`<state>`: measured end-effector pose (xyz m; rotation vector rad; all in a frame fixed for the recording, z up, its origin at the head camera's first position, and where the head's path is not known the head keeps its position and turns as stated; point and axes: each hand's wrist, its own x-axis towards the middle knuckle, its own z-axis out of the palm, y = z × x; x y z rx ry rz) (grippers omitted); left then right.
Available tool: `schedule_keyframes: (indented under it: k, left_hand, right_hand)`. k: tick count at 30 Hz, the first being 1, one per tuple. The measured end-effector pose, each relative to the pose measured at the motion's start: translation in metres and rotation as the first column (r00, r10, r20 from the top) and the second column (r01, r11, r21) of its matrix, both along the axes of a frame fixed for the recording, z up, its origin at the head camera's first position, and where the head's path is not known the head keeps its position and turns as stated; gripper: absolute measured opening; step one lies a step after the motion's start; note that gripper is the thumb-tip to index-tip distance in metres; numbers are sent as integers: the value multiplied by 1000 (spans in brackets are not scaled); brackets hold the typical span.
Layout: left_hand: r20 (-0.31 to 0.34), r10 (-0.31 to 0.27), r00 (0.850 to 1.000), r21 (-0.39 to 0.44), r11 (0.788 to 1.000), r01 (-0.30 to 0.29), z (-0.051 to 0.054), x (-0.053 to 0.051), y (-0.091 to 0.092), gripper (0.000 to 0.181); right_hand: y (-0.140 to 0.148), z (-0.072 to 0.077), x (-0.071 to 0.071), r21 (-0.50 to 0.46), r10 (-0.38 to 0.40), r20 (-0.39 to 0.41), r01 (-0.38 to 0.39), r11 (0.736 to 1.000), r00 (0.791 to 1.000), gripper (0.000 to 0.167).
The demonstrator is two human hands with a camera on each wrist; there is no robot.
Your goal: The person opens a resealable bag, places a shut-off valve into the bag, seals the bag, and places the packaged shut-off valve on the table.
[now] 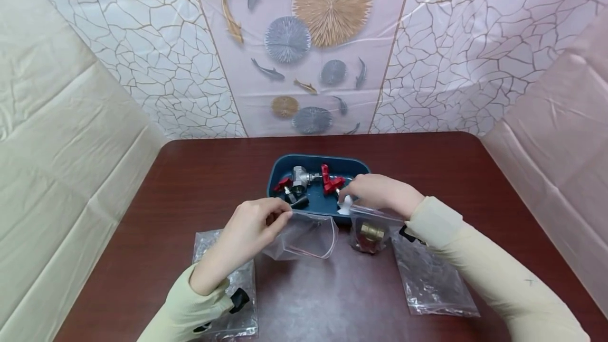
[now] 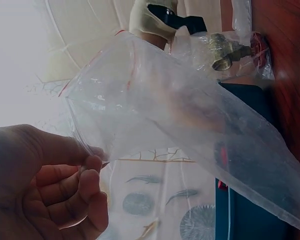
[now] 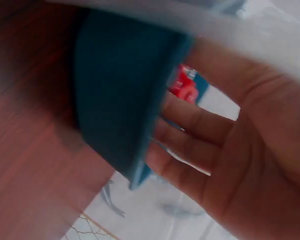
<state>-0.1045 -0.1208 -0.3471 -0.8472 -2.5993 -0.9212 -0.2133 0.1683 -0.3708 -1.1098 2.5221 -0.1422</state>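
Observation:
My left hand point(image 1: 258, 226) pinches the rim of a clear zip bag point(image 1: 304, 236) between thumb and index finger. The bag hangs in front of the tray, and nothing shows inside it. In the left wrist view the left hand point(image 2: 55, 185) holds the bag's edge beside its red-lined seal. My right hand point(image 1: 380, 191) reaches over the right end of a blue tray point(image 1: 273, 173), near a small white piece point(image 1: 345, 205). In the right wrist view the right hand point(image 3: 225, 135) has its fingers behind the tray wall point(image 3: 120, 95); the fingertips are hidden.
In the tray lie a silver valve point(image 1: 300, 177), red-handled parts point(image 1: 328, 181) and black-handled pieces point(image 1: 299, 203). A clear bag with a brass valve point(image 1: 372, 232) stands just before the tray. Flat clear bags lie left point(image 1: 242, 289) and right point(image 1: 432, 278) on the dark red table point(image 1: 214, 183).

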Motion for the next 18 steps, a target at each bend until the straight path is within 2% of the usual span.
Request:
schedule_keyframes:
  k: [6,18]
  left_hand:
    - [6,-10,1000,2,1000,10,-4,0,2,3]
    - [12,-36,999,12,999,36,-7,-1,3,4]
  right_hand:
    - [-10,-14,-4,108,11,28,-14,994,1000,38]
    - [-14,-20,-13,142,44,42,-50,989,998,30]
